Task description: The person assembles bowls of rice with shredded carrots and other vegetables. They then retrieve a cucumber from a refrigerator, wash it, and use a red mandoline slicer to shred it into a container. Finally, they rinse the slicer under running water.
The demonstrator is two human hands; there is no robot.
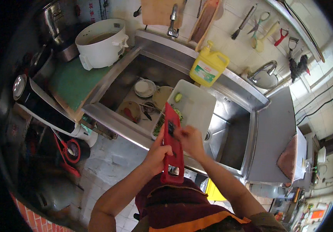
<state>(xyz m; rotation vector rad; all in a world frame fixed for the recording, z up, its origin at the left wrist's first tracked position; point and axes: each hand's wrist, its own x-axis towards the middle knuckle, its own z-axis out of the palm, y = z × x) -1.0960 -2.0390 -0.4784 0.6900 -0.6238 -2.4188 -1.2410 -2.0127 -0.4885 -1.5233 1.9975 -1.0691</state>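
Observation:
A red hand grater (pixel 174 145) with a handle slot stands tilted in front of my body, its far end over a whitish plastic tub (pixel 199 111). My left hand (pixel 158 153) is wrapped around its side, thumb on the face. Against the dark blade area my right hand (pixel 191 140) is blurred, fingers bent; whether it pinches something there is hidden. Green vegetable shreds (pixel 158 127) lie in the tub at its left side, partly behind the grater. Farther back in the tub rests a short green vegetable piece (pixel 178 97).
The tub bridges a two-basin steel sink (pixel 120 121). Bowls (pixel 129 111) and a white dish (pixel 145 88) sit in the left basin. A yellow detergent jug (pixel 208 66) stands behind the tub, below a faucet (pixel 173 21). A white pot (pixel 101 43) occupies the green board (pixel 73 84).

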